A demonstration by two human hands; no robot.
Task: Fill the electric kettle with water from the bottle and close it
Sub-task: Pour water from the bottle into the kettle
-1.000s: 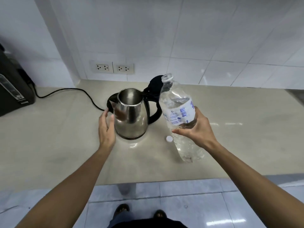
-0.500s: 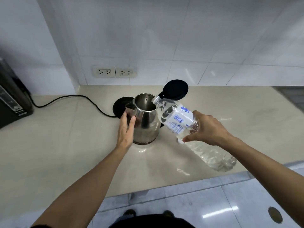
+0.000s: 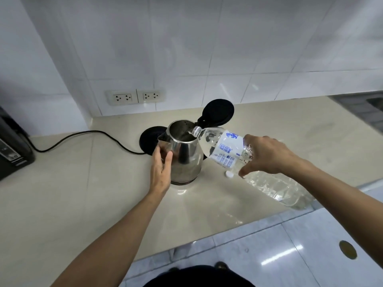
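Observation:
A steel electric kettle (image 3: 186, 156) stands on the beige counter, its black lid (image 3: 217, 111) flipped up behind it. My left hand (image 3: 160, 172) rests flat against the kettle's left side, fingers apart. My right hand (image 3: 267, 157) grips a clear plastic water bottle (image 3: 226, 149) with a white and blue label, tilted almost level. The bottle's open neck sits over the kettle's rim. Its white cap (image 3: 229, 174) lies on the counter just right of the kettle.
The kettle's black base (image 3: 150, 139) lies behind it to the left, with a cord (image 3: 83, 134) running left. A black appliance (image 3: 12, 150) stands at the far left. Two wall sockets (image 3: 135, 96) sit above. The counter edge (image 3: 248, 224) runs near my body.
The bottle has tipped from upright to nearly level and its neck has come over the kettle's opening. My left hand stays against the kettle's side.

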